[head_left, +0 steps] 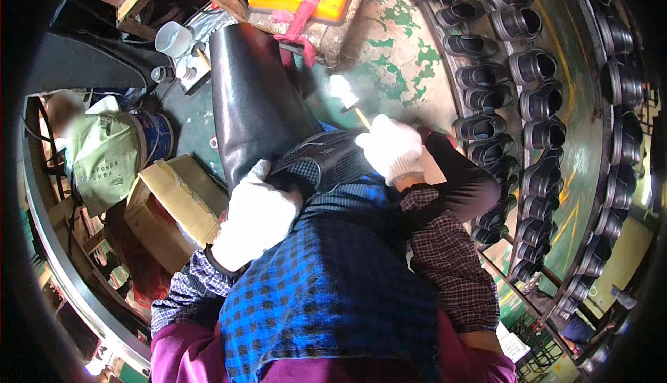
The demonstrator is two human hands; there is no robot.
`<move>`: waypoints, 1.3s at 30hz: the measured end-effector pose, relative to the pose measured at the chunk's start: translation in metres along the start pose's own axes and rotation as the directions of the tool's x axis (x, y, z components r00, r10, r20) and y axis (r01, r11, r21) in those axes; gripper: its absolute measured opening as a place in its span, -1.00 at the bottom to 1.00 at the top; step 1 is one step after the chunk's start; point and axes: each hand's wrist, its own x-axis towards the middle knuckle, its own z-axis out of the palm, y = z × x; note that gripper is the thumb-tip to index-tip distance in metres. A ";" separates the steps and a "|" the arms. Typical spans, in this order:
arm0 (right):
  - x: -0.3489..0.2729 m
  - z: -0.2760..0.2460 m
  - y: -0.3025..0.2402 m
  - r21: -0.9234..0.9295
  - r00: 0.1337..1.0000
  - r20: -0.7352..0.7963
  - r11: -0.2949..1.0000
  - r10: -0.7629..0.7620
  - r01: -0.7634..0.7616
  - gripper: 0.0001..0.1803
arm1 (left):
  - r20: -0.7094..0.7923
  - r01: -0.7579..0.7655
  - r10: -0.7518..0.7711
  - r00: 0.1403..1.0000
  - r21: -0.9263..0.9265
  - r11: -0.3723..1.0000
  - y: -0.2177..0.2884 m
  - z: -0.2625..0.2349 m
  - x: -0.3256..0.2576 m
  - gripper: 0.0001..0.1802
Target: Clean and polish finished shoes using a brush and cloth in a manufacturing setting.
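While the left hand (253,216) clasps one end of a black shoe (333,161), the right hand (392,150) pinches a stick-handled tool

Body: As the black shoe lies across the lap, all places are noted relative to it.

- Rows of black shoes (536,67): well to its right, in long curving lines.
- Blue-and-black checked apron (313,279): on its near side, reaching up to its lower edge.
- Glossy black covering (243,98): beyond it and to its left.
- Orange machine (330,4): well beyond it, on the far side of the glossy covering.
- Cardboard box (191,202): to its left, past the left hand.
- Pale green bag (104,157): farther left of it than the box.
- Left hand: white-gloved, at its left end beside the opening, where checked lining shows. Thumb is laid along the upper edge; fingers are curled in firmly, though their tips are hidden. The shoe extends rightward from this grip, its perforated upper uncovered.
- Right hand: white-gloved, at its right end. Fingers are closed tightly around the tool's handle; whether this glove also touches the shoe, cannot tell.
- Translucent cup (174,39): well beyond it, to the left.
- Stick-handled tool (362,118): just beyond its right part, tilted away, with thin yellowish handle and dark collar; the tip is washed out by glare, form unclear.
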 end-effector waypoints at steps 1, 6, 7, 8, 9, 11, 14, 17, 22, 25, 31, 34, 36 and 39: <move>0.002 -0.005 0.002 -0.020 1.000 -0.016 0.999 0.025 -0.025 -0.61 | 0.008 0.003 -0.003 1.000 0.009 1.000 -0.001 0.000 -0.002 -0.85; -0.009 -0.037 0.004 0.355 0.943 -0.111 0.899 0.313 -0.256 -0.61 | -0.008 0.043 -0.043 0.999 0.016 0.999 0.000 -0.004 0.002 -0.85; -0.011 -0.034 -0.007 0.322 0.978 -0.150 0.942 0.144 -0.090 -0.63 | -0.029 0.047 -0.046 0.999 0.033 0.998 0.001 -0.006 0.002 -0.86; -0.011 -0.031 -0.018 0.279 0.982 -0.188 0.957 -0.033 0.086 -0.64 | -0.030 0.041 -0.040 0.999 0.032 0.999 0.001 -0.006 0.001 -0.86; -0.012 -0.014 -0.024 0.079 0.988 -0.108 0.989 -0.113 0.122 -0.65 | -0.043 0.047 -0.046 0.998 0.014 0.999 0.001 -0.006 0.001 -0.87; -0.006 0.001 -0.014 0.039 0.990 -0.110 0.995 -0.087 0.092 -0.63 | -0.022 0.052 -0.052 0.998 0.000 0.999 0.002 -0.004 0.000 -0.85; 0.003 -0.016 0.008 -0.109 0.984 -0.145 0.986 0.107 -0.123 -0.65 | 0.001 0.047 -0.047 0.999 0.011 0.999 -0.002 -0.007 -0.002 -0.81; -0.002 -0.037 0.057 0.221 0.867 -0.343 0.928 0.363 -0.301 -0.66 | -0.096 0.079 -0.089 0.991 -0.098 0.992 -0.004 -0.006 -0.005 -0.79; -0.016 -0.064 0.049 0.610 0.851 -0.304 0.773 0.428 -0.171 -0.63 | -0.093 0.072 -0.085 0.992 -0.138 0.988 -0.009 0.011 -0.016 -0.83; -0.015 -0.074 0.009 0.523 0.908 -0.284 0.843 0.308 -0.122 -0.67 | -0.103 0.081 -0.098 0.990 -0.161 0.984 -0.009 0.011 -0.016 -0.85; -0.006 -0.020 -0.037 0.148 0.981 -0.173 0.983 -0.083 0.109 -0.66 | -0.038 0.089 -0.094 0.995 -0.106 0.990 -0.008 -0.001 -0.006 -0.87; 0.010 -0.004 -0.012 0.036 0.993 -0.116 0.999 -0.033 0.038 -0.69 | -0.015 0.074 -0.075 0.997 -0.054 0.996 -0.006 -0.004 -0.003 -0.89; 0.014 -0.013 -0.007 0.006 0.994 -0.108 0.999 0.032 -0.032 -0.68 | -0.037 0.075 -0.078 0.996 -0.068 0.995 -0.010 0.012 -0.010 -0.91; 0.008 -0.041 0.013 0.155 0.921 -0.337 0.977 0.193 -0.148 -0.71 | -0.039 0.397 -0.518 0.855 -0.595 0.699 -0.018 0.025 -0.022 -0.93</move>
